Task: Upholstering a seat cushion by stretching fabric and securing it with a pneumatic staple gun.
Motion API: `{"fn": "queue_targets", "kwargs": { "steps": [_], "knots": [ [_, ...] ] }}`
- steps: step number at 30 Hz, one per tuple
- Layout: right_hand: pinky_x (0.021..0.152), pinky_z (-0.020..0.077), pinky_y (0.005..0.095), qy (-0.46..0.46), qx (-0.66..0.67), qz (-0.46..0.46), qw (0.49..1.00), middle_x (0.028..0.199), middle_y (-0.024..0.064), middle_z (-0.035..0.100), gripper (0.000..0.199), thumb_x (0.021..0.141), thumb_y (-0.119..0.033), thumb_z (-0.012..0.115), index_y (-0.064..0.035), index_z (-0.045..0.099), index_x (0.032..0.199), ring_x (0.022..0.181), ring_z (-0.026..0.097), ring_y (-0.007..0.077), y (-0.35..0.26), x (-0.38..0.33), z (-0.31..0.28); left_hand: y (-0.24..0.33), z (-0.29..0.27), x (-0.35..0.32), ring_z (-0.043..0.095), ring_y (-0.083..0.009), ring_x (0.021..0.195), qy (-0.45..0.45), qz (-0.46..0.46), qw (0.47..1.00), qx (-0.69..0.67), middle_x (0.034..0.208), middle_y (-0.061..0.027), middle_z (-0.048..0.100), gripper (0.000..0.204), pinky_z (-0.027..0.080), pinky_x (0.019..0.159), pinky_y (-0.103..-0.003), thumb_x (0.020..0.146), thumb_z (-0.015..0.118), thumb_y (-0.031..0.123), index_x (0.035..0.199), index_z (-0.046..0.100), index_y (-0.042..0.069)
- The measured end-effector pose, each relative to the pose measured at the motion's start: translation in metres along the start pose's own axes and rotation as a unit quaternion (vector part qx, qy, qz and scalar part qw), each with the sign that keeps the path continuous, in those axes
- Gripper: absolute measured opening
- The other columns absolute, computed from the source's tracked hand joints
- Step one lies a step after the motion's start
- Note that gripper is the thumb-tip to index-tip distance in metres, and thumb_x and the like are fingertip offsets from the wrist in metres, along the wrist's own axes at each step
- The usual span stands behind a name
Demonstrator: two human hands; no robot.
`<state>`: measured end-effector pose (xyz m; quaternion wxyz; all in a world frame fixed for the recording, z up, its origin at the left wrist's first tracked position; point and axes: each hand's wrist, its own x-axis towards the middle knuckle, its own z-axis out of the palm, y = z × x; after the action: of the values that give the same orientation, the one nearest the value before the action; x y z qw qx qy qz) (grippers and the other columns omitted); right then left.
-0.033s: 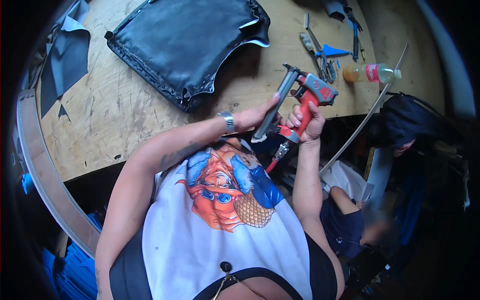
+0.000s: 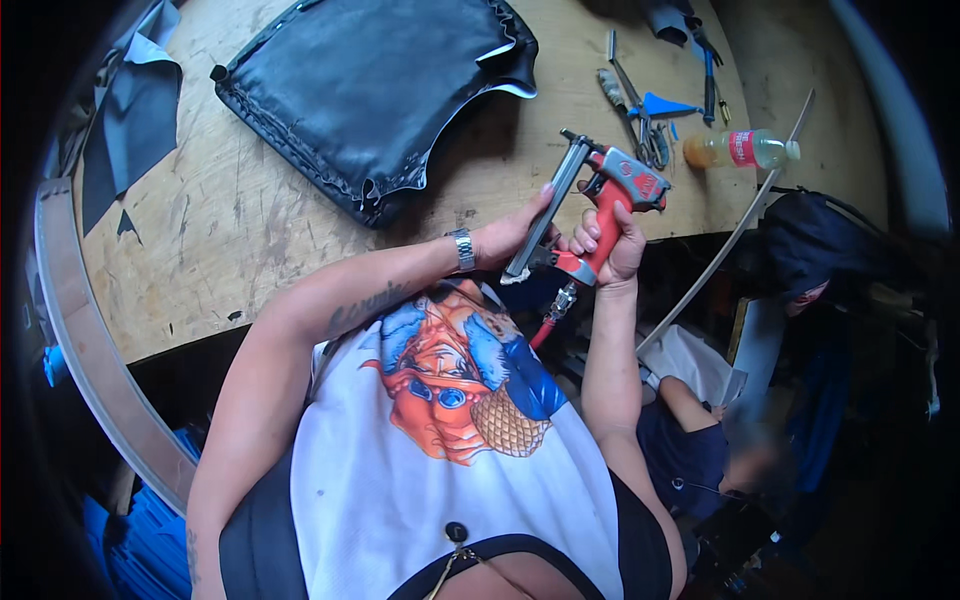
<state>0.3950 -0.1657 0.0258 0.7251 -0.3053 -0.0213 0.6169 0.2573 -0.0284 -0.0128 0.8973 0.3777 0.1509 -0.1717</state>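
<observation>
A red and grey air staple gun [image 2: 634,180] is held over the table's near edge, in front of my chest. My right hand [image 2: 622,250] wraps round its red grip. My left hand [image 2: 505,238] is closed round the long dark magazine [image 2: 556,200], its thumb lying along it. From the base of the grip, a metal coupling [image 2: 563,301] leads to a red air hose [image 2: 543,334]. Beyond my left hand lies a padded black cover piece [image 2: 370,90] with gathered edges and pale lining showing at one side.
Scissors [image 2: 657,148], a hammer [image 2: 710,88] and a blue scrap [image 2: 667,104] lie far right near a drink bottle [image 2: 765,149]. A long thin strip [image 2: 722,248] slants past the table edge. Dark fabric [image 2: 135,130] and a curved frame [image 2: 100,370] are left. A co-worker [image 2: 685,445] is at right.
My hands and the staple gun have shifted very slightly left. My left forearm has turned a little. Both hands keep their hold.
</observation>
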Motion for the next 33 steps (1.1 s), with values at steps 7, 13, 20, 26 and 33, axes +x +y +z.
{"fn": "queue_targets", "kwargs": {
  "steps": [7,13,20,26,33],
  "knots": [
    [0.059,0.0435,0.0328,0.096,0.037,0.026,0.994,0.067,0.0017,0.048,0.044,0.093,-0.038,0.049,-0.0038,0.048,0.121,0.056,0.048,0.0137,0.027,0.025,-0.025,-0.017,-0.029,0.002,0.059,-0.0135,0.056,0.044,0.016,0.991,-0.122,0.078,-0.0043,0.064,0.069,0.049,0.053,-0.025,0.090,0.031,0.069,0.078,0.060,0.007],
    [0.058,0.0421,0.0322,0.068,0.062,-0.010,0.996,0.066,0.0005,0.046,0.044,0.092,-0.039,0.051,-0.0057,0.048,0.120,0.054,0.045,0.0125,0.015,0.039,-0.016,-0.020,-0.045,-0.002,0.064,-0.0148,0.074,-0.074,0.049,0.971,-0.222,0.093,-0.0033,0.066,0.049,0.054,0.070,-0.030,0.093,0.045,0.053,0.104,0.060,0.008],
    [0.058,0.0464,0.0347,0.187,-0.091,-0.045,0.977,0.069,0.0018,0.052,0.022,0.091,-0.028,0.057,-0.0075,0.050,0.097,0.058,0.052,0.0142,-0.033,0.072,-0.021,-0.060,-0.065,-0.022,0.058,-0.0100,0.079,-0.074,-0.121,0.976,0.168,0.089,-0.0015,0.057,0.032,0.047,0.074,-0.027,0.099,0.045,0.034,0.113,0.051,0.005],
    [0.053,0.0478,0.0318,0.251,-0.175,-0.046,0.951,0.066,0.0010,0.051,0.022,0.089,-0.023,0.061,-0.0054,0.053,0.099,0.054,0.052,0.0131,-0.031,0.055,-0.005,-0.043,-0.057,-0.014,0.057,-0.0152,0.094,-0.151,-0.132,0.877,0.436,0.104,-0.0088,0.065,0.045,0.045,0.084,-0.033,0.092,0.057,0.040,0.109,0.060,-0.001],
    [0.045,0.0466,0.0290,0.343,-0.271,-0.041,0.898,0.061,0.0026,0.053,0.016,0.086,-0.017,0.062,-0.0037,0.053,0.088,0.046,0.052,0.0121,-0.025,-0.024,0.033,-0.047,0.005,0.009,0.059,-0.0155,0.090,-0.328,-0.301,0.812,0.377,0.098,-0.0071,0.065,0.050,0.047,0.081,-0.033,0.089,0.058,0.049,0.111,0.059,0.003]
  ]
}}
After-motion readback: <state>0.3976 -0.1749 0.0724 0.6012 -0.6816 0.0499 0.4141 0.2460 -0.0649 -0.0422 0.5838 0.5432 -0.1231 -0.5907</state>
